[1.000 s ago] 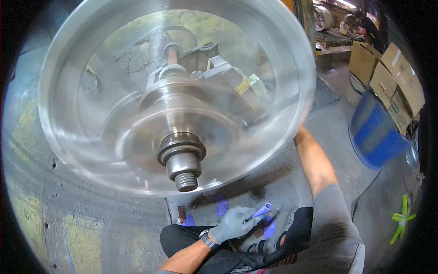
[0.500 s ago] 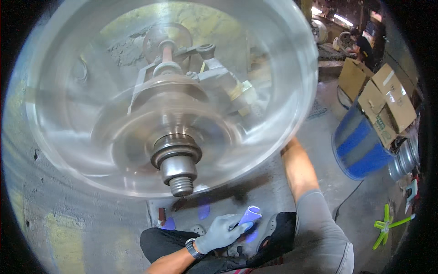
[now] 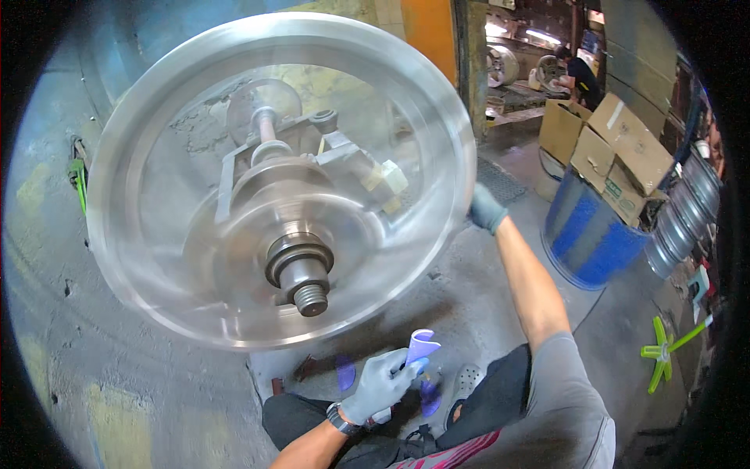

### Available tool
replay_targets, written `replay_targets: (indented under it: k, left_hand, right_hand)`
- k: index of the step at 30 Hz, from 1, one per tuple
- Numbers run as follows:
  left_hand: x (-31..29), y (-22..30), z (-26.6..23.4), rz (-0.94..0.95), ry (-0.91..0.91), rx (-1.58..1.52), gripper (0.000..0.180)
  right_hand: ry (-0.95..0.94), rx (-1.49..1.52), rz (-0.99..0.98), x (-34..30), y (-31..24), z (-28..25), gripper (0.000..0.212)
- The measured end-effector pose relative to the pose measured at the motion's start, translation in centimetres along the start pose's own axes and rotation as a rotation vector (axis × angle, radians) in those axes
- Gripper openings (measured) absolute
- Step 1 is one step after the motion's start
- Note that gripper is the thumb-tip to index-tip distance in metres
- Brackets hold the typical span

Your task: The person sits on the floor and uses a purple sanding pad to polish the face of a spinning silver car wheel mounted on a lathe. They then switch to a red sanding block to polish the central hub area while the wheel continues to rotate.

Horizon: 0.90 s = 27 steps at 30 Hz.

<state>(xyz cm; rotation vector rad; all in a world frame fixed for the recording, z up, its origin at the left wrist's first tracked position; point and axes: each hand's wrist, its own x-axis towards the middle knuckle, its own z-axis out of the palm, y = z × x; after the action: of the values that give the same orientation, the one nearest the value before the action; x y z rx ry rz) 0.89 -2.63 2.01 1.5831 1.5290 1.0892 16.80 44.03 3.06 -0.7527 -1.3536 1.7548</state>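
A large metal wheel (image 3: 281,338), blurred as if spinning, is mounted on a threaded shaft (image 3: 311,298) held by a nut and collar. At the wheel's right edge is my right hand (image 3: 486,209) in a grey glove, its fingers hidden behind the rim. Below the wheel, in front of my lap, my left hand (image 3: 380,388), also gloved, is closed around a curled purple sheet (image 3: 422,347) that sticks up from the fingers. Purple pieces (image 3: 344,372) lie on the floor near my feet.
To the right stands a blue drum (image 3: 582,234) topped with open cardboard boxes (image 3: 629,144). Metal rims (image 3: 687,207) are stacked beside it. A green star-shaped tool (image 3: 660,353) lies farther down. Far back, another person (image 3: 582,78) works. A scuffed wall (image 3: 62,313) curves along the left.
My view has shifted back, so the whole wheel shows. My right hand, hidden behind the wheel before, now shows at its rim. My left hand still grips the purple sheet.
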Motion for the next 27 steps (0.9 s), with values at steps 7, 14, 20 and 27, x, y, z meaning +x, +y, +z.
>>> replay_targets:
  k: [7, 14, 20, 27]
  left_hand:
    - [-0.1, 0.4, -0.5, 0.088, 0.053, -0.055, 0.023]
    - [-0.1, 0.3, -0.7, 0.099, 0.091, -0.114, 0.023]
    - [-0.3, -0.5, -0.6, 0.109, 0.121, -0.157, 0.025]
    - [-0.6, -1.2, -0.8, -0.005, 0.134, -0.166, 0.027]
  right_hand:
    - [-0.189, 0.083, -0.318, -13.6, -11.1, 4.2, 0.08]
    - [-0.015, -0.003, -0.559, -17.3, -9.1, 10.3, 0.063]
    - [0.049, 0.144, -0.583, -16.6, -4.8, 10.9, 0.058]
    - [0.158, 0.049, -0.65, -17.6, -4.6, 12.4, 0.055]
